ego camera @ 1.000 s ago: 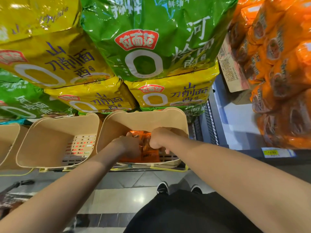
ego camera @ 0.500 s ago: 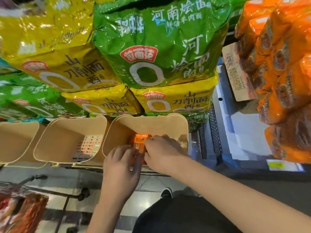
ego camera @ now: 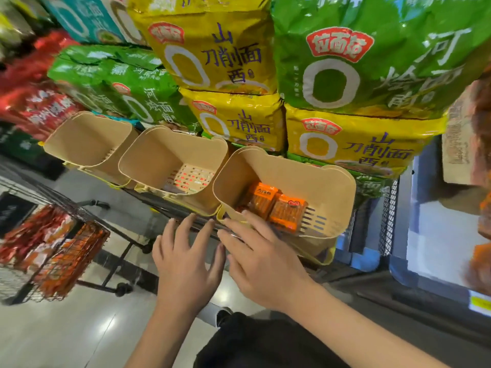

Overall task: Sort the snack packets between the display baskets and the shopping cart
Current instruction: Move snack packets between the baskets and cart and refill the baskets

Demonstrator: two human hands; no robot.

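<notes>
Since the earlier frame both hands had come back out of the right-hand basket, leaving the orange packets behind in it. The left hand (ego camera: 186, 264) hovered below the baskets with its fingers spread and straight, its grip released and holding nothing. The right hand (ego camera: 261, 261) was likewise released, its straight fingers reaching up to the front rim of the right basket (ego camera: 329, 187); whether the fingertips actually touched the rim was hard to tell.

Two snack packets (ego camera: 276, 208) lay side by side on the slotted floor of that basket, glossy orange plastic, flat and rectangular, with clear windows showing thin sticks. Their small labels were too fine to read.

The three baskets were smooth tan plastic with rounded corners and high backs. The middle basket (ego camera: 159, 155) and the left basket (ego camera: 87, 134) held no packets.

Behind them stood puffy foil bags of noodles: yellow bags (ego camera: 220, 51) printed 山西刀削面, green bags (ego camera: 372, 54) with 河 and a red 拉面范 badge.

At lower left the black wire shopping cart (ego camera: 66, 258) held a crumpled heap of red and orange packets (ego camera: 34, 240) above a shiny tiled floor (ego camera: 66, 333).
</notes>
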